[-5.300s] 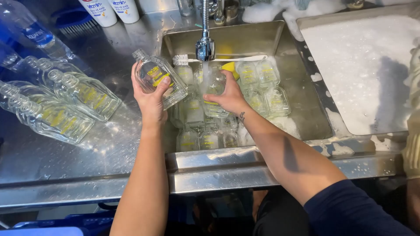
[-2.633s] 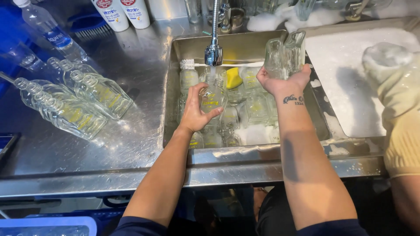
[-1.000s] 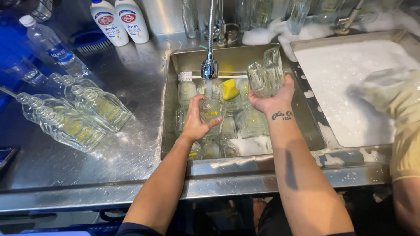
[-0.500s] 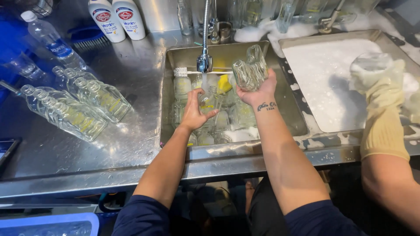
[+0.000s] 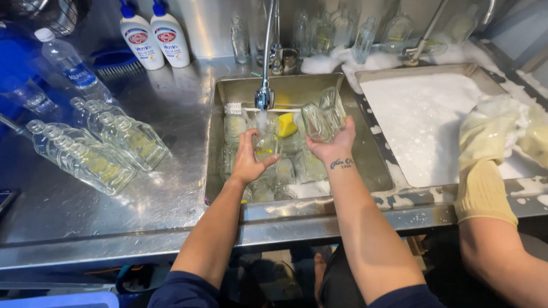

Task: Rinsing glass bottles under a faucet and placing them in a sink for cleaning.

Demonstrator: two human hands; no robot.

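Under the tap, my left hand clamps a glass bottle over the sink, which holds more bottles and a yellow sponge. Right of the tap, my right hand grips two bottles raised above the sink.

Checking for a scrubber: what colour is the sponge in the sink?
Yellow; the sponge lies behind the left hand, clearest in the head view.

A wet steel counter carries clear glass bottles lying at nine o'clock, two white soap dispensers and a plastic water bottle at eleven.
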